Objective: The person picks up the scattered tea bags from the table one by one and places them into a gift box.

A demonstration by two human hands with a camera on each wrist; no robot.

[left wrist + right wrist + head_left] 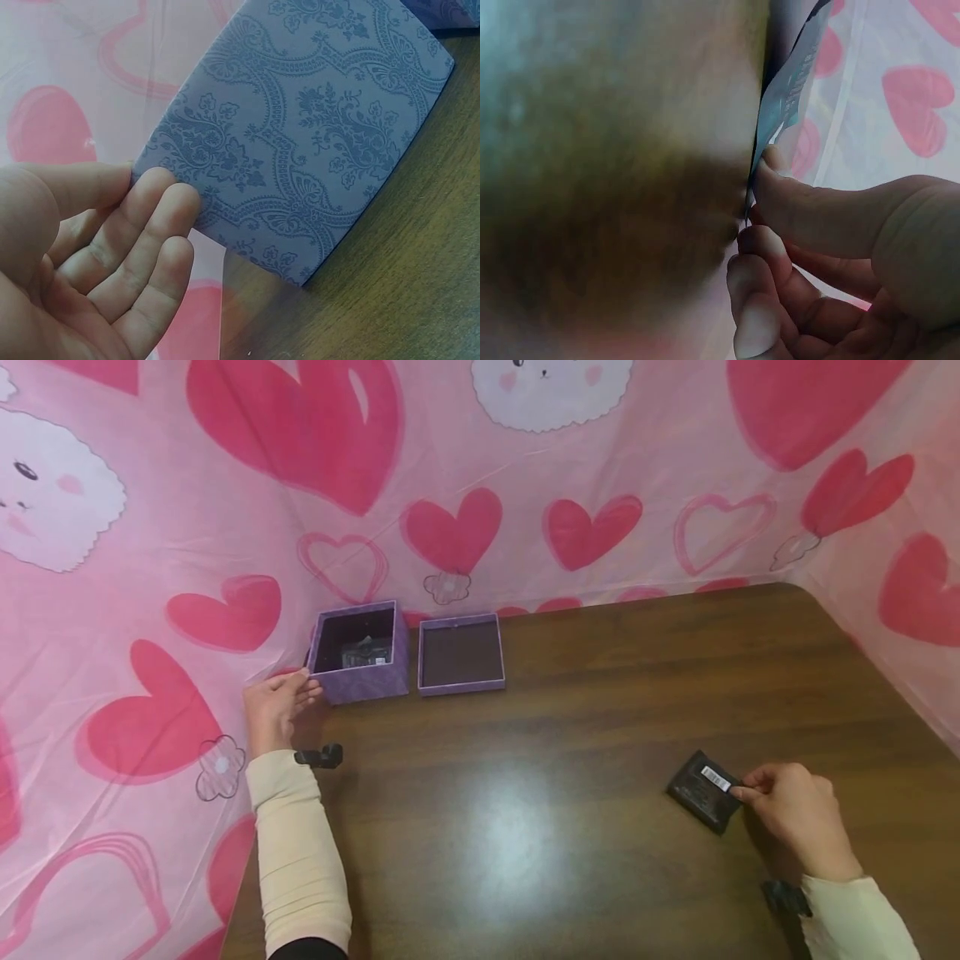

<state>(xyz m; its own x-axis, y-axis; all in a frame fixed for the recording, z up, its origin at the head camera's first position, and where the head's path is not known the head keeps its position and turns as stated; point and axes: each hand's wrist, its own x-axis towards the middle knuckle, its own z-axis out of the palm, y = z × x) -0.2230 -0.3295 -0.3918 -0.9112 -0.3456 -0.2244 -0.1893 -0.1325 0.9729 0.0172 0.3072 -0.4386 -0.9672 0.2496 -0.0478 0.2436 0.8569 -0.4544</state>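
At the back left of the table stands an open purple patterned box (360,685), with a dark inside and black packets (366,652) in it. My left hand (277,706) pinches its near left corner; in the left wrist view the thumb and fingertips (172,210) meet at that corner. Over the right part of the table my right hand (798,810) holds a flat black packet (705,793) with a white barcode label. Thumb and forefinger pinch the packet (784,97) by one edge, as the right wrist view shows.
Just right of the box lies its shallow purple lid (461,656), inner side up. The brown wooden table (525,760) ends at the back and sides against a pink heart-print cloth (525,468). A black strap (318,756) is on the left wrist.
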